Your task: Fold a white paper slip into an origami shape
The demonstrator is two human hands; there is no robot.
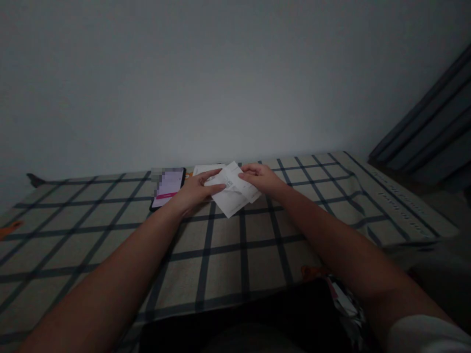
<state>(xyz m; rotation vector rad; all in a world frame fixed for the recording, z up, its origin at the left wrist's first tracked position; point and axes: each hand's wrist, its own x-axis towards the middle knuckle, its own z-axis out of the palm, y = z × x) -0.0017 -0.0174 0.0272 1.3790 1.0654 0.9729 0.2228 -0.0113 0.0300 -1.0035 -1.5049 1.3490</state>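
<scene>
Between my two hands is a piece of white paper (231, 200), partly folded or overlapping, with faint grey print. My left hand (196, 190) pinches its left edge between thumb and fingers. On the upper right part, my right hand (262, 177) grips the paper with thumb and curled fingers. The paper is held above the checked tablecloth (224, 245). Whether it is one sheet or two, I cannot tell. Behind my left hand lies another white sheet (208, 168), with an orange patch at its left end, partly covered by the hand.
A phone (168, 189) with a lit screen lies left of my left hand. A plain wall (235, 88) stands behind the table, and a dark curtain (427, 113) hangs at the right. Orange items show at the left edge and near my lap, beside some crumpled wrappers (346, 304).
</scene>
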